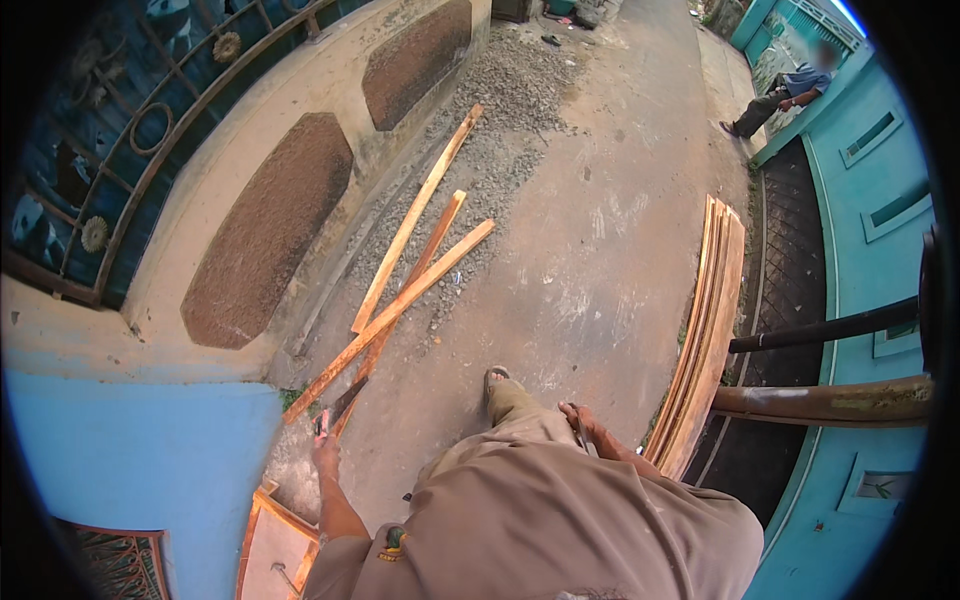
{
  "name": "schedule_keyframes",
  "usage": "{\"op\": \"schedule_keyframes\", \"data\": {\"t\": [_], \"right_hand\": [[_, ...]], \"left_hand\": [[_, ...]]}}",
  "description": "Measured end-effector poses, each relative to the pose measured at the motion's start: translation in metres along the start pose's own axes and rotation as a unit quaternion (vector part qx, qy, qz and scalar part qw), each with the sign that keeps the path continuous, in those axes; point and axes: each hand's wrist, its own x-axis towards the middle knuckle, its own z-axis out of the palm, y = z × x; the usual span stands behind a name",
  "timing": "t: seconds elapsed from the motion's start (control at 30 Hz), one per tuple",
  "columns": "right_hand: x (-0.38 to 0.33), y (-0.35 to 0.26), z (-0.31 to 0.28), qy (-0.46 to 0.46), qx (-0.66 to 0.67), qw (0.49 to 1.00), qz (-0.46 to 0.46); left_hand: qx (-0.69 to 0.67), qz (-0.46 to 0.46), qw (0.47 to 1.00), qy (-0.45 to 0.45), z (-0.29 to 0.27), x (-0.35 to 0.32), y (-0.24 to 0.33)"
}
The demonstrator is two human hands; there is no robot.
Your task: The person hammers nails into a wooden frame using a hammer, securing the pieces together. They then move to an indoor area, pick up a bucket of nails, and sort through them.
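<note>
My left hand (326,456) is closed round the red-and-grey handle of a hand saw (349,398). Its dark blade points away from me, over the near end of the crossed wooden beams. One long beam (400,303) lies slantwise over another beam (437,236), and a third beam (418,218) lies to their left, farther off. Beside my right thigh, my right hand (584,418) is closed around something slim and greyish, too small to make out.
Long planks (712,330) lie stacked along the right edge of the lane. Gravel (500,95) spreads by the left wall. Two poles (830,402) stand at right. A wooden frame (262,530) is at lower left. Someone (783,95) sits at the far right.
</note>
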Motion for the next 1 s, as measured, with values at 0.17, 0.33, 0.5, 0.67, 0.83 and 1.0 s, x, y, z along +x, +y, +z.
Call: {"op": "schedule_keyframes", "data": {"t": [0.17, 0.33, 0.5, 0.67, 0.83, 1.0], "right_hand": [[-0.010, -0.125, -0.151, 0.145, 0.093, 0.985, 0.031], [0.018, -0.158, -0.265, 0.234, 0.168, 0.957, 0.032], [0.064, -0.145, -0.296, 0.215, 0.193, 0.949, 0.126], [0.110, -0.090, -0.301, 0.119, -0.175, 0.972, 0.099], [0.065, -0.381, -0.381, 0.158, 0.182, 0.962, 0.128], [0.156, -0.443, -0.456, 0.195, 0.248, 0.937, 0.152]], "left_hand": [[0.181, -0.063, 0.960, -0.203, 0.184, -0.057, 0.084], [0.289, -0.019, 0.915, -0.281, 0.302, -0.011, 0.175], [0.258, -0.010, 0.946, -0.198, 0.368, 0.073, 0.283], [0.176, -0.094, 0.963, -0.182, 0.470, 0.128, 0.410], [0.323, 0.090, 0.917, -0.215, 0.620, 0.144, 0.590], [0.368, 0.267, 0.851, -0.262, 0.851, 0.130, 0.758]]}}
